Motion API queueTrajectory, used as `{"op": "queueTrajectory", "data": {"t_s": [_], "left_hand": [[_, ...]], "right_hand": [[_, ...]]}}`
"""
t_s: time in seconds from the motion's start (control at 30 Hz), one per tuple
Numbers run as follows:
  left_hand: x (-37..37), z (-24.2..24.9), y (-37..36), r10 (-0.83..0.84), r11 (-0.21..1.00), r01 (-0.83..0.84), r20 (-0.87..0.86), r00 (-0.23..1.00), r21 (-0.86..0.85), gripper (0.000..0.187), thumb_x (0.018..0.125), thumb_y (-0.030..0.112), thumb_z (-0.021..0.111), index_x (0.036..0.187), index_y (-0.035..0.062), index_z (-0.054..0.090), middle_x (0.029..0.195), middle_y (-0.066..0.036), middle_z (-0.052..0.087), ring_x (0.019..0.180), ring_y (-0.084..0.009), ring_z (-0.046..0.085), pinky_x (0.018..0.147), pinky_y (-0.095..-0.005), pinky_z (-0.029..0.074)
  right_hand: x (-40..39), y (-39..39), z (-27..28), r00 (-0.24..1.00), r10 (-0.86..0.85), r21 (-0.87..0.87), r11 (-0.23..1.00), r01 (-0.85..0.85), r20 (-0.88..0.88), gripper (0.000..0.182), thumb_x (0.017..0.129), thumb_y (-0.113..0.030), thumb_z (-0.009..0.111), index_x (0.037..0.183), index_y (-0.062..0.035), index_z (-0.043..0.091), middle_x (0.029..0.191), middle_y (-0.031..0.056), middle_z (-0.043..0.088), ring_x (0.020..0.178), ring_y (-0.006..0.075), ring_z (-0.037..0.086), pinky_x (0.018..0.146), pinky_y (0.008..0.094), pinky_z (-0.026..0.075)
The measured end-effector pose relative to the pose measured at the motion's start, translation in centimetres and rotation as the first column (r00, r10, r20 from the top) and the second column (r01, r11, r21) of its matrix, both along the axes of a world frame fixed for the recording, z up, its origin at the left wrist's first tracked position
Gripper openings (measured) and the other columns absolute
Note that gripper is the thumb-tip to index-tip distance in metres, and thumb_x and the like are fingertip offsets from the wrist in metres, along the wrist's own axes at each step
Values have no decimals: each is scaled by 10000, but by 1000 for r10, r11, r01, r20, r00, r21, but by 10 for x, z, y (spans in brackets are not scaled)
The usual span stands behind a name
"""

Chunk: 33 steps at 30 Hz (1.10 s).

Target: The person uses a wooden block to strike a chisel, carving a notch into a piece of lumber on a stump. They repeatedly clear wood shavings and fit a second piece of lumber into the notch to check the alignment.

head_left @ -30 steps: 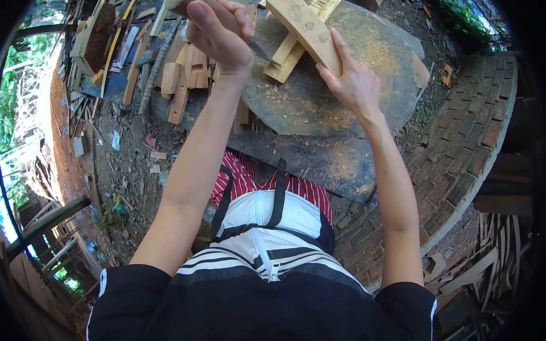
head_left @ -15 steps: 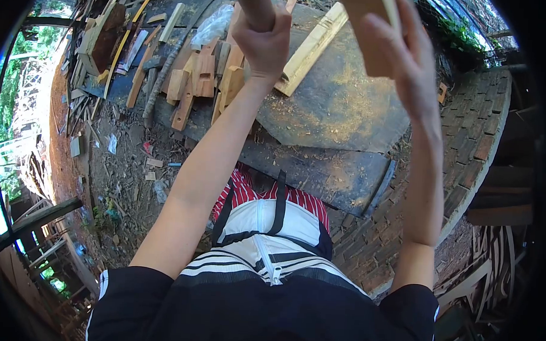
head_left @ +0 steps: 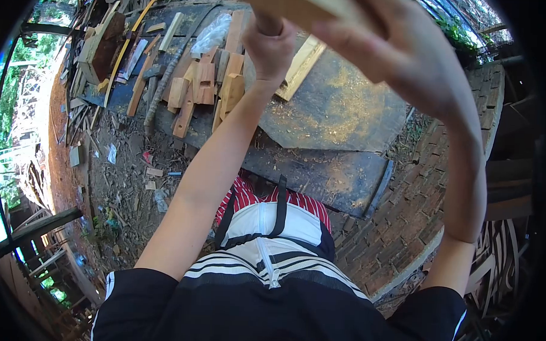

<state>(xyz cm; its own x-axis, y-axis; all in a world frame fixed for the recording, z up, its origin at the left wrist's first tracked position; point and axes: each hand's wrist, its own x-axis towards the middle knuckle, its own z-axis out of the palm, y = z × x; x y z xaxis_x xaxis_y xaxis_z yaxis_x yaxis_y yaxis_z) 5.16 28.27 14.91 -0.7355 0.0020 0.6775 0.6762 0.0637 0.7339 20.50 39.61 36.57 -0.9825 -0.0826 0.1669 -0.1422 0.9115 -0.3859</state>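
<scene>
Near the top edge of the head view, my left hand (head_left: pixel 270 53) is closed around a thick round piece of wood (head_left: pixel 268 25). Its upper end is hidden behind a pale wooden block (head_left: pixel 309 8). My right hand (head_left: pixel 412 58) grips this block from the right, thumb along its lower side, fingers mostly out of sight behind it. The block lies across the round wood in this view and runs out of frame at the top. Below both hands, a long squared timber (head_left: pixel 300 68) rests on the dusty dark board (head_left: pixel 341 113).
Left of my arm lie several cut wood blocks (head_left: pixel 204 87), a clear plastic bag (head_left: pixel 215 35) and a hammer (head_left: pixel 151 73). Sawdust and shavings cover the board. A brick path (head_left: pixel 429 176) curves along the right, with curved wood strips (head_left: pixel 501 256) beyond.
My right hand has swung left and turned, bringing the wooden block from upright at the right to across the round wood. My left hand has moved only slightly, keeping its hold.
</scene>
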Motion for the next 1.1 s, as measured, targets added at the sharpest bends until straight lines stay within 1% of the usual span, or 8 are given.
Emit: {"op": "queueTrajectory", "data": {"t_s": [0.3,0.4,0.57,0.7,0.77,0.9,1.0,1.1], "left_hand": [[0,8,8,-29,996,34,69,997,-84,159,818,109,725,778,-1,617,661,-29,639,619,-102,622,617,-291,497],[0,10,12,-28,999,29,20,999,-39,174,814,105,729,764,6,595,635,-25,627,592,-95,597,612,-282,490],[-8,-1,8,-83,985,120,269,960,-127,173,791,110,750,807,0,617,711,-59,674,667,-135,637,647,-318,505],[-21,-10,17,53,986,-75,-147,988,-148,186,814,116,743,772,17,591,632,-20,623,598,-74,590,582,-277,476],[-20,0,22,-23,993,8,-121,992,-122,191,819,126,745,781,19,592,614,-28,613,582,-80,581,581,-279,476],[-17,-6,18,-115,986,143,262,958,-90,170,818,116,740,834,-5,622,680,-87,660,656,-145,628,674,-316,508],[-23,-5,18,8,995,-16,-76,997,-99,193,826,107,735,786,-5,583,656,-64,627,630,-121,599,638,-292,495],[-15,1,14,-1,983,13,68,998,-183,198,822,108,738,782,-7,583,647,-59,621,627,-130,612,650,-287,493]], "right_hand": [[-4,1,4,947,-182,-597,802,-13,-265,900,903,-559,604,1505,60,352,1170,336,630,902,313,707,727,345,587],[-23,45,-49,999,-7,57,998,9,-35,864,927,-571,538,1504,48,365,1222,308,644,856,275,717,736,379,590],[-1,43,20,974,216,-511,847,-149,74,838,931,-539,540,1517,31,356,1216,317,643,868,279,722,758,368,594],[-19,71,-61,880,292,125,956,-264,-374,914,887,-619,535,1508,32,373,1176,323,656,856,311,725,741,396,591],[-24,73,29,874,157,-274,961,-29,460,927,881,-636,543,1506,27,380,1183,311,650,888,318,717,728,387,589],[-10,5,-20,851,-253,-379,923,69,-461,913,893,-617,541,1538,-6,334,1169,307,643,860,287,706,730,390,586],[-12,47,14,867,26,-321,934,156,498,931,876,-562,617,1561,-28,283,1297,275,594,989,307,682,821,433,567],[-2,30,-20,981,-177,-339,921,194,80,914,888,-536,626,1563,-29,276,1376,272,538,1103,294,641,890,420,541]]}}
